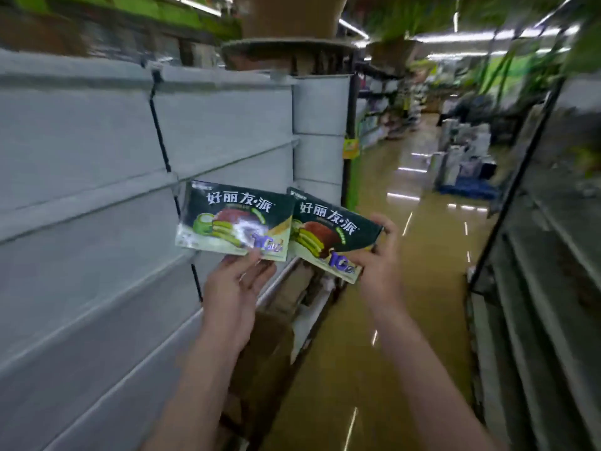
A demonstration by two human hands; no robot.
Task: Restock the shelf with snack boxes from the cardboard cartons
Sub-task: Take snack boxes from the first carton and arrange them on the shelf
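My left hand (235, 288) grips the lower right corner of a dark green snack box (227, 219) with white Chinese lettering and a picture of green-filled pies. My right hand (377, 258) holds a second box of the same kind (328, 236) by its lower right end. Both boxes are held up face-on, side by side, in front of the grey shelf unit (97, 196) on my left. Brown cardboard cartons (266, 349) lie low on the floor beside the shelf base, below my left forearm. The whole view is motion-blurred.
The grey shelf boards on the left carry nothing in view. A yellow glossy aisle floor (406, 288) runs ahead. Another rack (536, 288) stands on the right. Stacked goods on a blue pallet (465, 170) sit further down. A cardboard display (286, 34) tops the shelf end.
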